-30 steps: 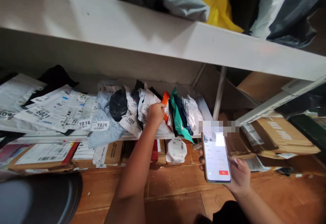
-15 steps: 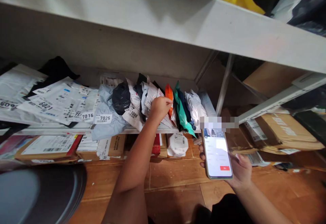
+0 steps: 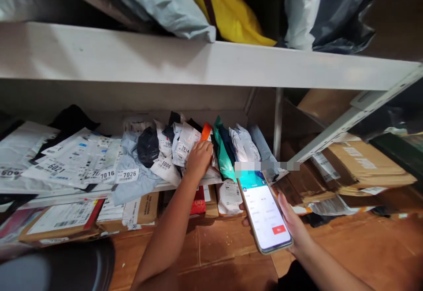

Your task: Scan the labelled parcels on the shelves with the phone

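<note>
Among upright mailer bags on the lower shelf, my left hand [image 3: 200,155] has its fingers bent over the upper edge of a bag; its fingertips are partly hidden. Just behind the fingers an orange mailer bag [image 3: 206,131] sticks up. Left of the hand stands a white mailer bag [image 3: 185,144] labelled 1014, and a green mailer bag [image 3: 223,147] leans to the right. My right hand [image 3: 294,220] is closed around a smartphone [image 3: 267,218], held tilted in front of the shelf. Its lit screen shows a white page with a red button.
More labelled bags, such as a pale blue bag [image 3: 134,185] marked 7026, lie on the left. Above runs a white shelf beam [image 3: 139,59] with a yellow bag [image 3: 228,9] over it. Cardboard boxes [image 3: 355,163] are stacked at right. A dark rounded object [image 3: 59,264] sits lower left.
The view has tilted up, showing more of the upper shelf. My left hand has turned from a pinch beside the orange bag to lying over the bags. The phone's screen image has changed.
</note>
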`<state>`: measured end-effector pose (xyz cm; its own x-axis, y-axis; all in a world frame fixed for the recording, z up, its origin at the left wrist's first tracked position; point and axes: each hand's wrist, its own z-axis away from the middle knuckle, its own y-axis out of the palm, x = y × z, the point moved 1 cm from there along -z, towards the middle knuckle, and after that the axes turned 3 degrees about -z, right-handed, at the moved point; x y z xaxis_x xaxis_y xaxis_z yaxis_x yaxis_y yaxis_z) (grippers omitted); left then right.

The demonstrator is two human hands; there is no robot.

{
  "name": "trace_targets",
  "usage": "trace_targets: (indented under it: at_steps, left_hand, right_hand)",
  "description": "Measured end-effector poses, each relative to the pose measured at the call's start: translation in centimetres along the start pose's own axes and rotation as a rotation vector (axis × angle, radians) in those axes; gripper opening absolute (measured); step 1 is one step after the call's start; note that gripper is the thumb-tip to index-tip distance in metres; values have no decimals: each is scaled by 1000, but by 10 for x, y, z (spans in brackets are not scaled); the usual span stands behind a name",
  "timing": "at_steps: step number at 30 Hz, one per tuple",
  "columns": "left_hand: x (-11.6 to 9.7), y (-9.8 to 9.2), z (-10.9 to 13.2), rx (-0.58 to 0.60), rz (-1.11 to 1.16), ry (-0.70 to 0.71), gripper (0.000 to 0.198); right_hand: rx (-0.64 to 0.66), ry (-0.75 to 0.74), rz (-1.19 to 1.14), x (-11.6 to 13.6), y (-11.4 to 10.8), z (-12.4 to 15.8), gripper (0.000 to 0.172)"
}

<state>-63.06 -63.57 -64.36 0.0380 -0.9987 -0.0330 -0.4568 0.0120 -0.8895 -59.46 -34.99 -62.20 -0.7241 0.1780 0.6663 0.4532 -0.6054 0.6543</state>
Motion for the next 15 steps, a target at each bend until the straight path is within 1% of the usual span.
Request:
trace_targets:
  at_steps: [2, 3, 6, 9, 12, 14, 15]
  left_hand:
    - [-1, 1, -2, 46, -64, -86, 32]
    - [-3, 2, -4, 56, -90, -105, 30]
    - [-6, 5, -7, 56, -120, -98, 27]
    - [-13, 6, -6, 78, -78, -60, 29]
    - [-30, 4, -7, 136, -7, -113, 20]
    - [-46, 2, -9, 218, 65, -186, 19]
    - [-55, 2, -10, 266, 145, -230, 20]
  right_hand:
    - [10, -5, -55, 1, 3, 1, 66]
    - [6, -5, -65, 2, 4, 2, 66]
    - [-39, 11, -77, 2, 5, 4, 69]
    - [-68, 33, -100, 4, 5, 7, 75]
    - [-66, 14, -117, 7, 3, 10, 78]
    - [-51, -13, -128, 10, 1, 11, 75]
    - [-40, -29, -135, 11, -1, 11, 71]
